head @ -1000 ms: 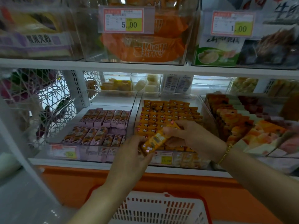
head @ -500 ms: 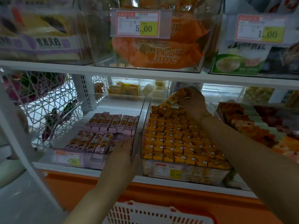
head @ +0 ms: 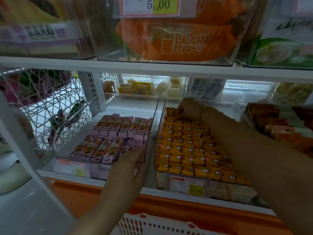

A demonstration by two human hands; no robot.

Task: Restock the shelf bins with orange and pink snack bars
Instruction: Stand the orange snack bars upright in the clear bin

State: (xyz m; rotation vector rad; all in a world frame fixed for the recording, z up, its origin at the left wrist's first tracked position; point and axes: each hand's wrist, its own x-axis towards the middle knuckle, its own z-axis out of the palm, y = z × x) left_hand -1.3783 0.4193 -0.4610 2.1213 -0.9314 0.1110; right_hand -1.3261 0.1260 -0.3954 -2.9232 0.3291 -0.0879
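Rows of orange snack bars fill a clear bin on the lower shelf. My right hand reaches to the bin's far back, its fingers curled down on an orange bar at the last row. The clear bin to its left holds two rows of pink snack bars, with bare floor behind them. My left hand rests at that bin's front right corner, fingers fairly straight and touching the pink bars there.
A white and red basket sits below the shelf's orange front. The upper shelf board hangs low over the bins and carries large clear boxes. A white wire basket stands left; a bin of mixed bars stands right.
My right hand carried the orange bar from the front of the bin to its far back and lowered it onto the last row. My left hand moved to the pink bin's corner.
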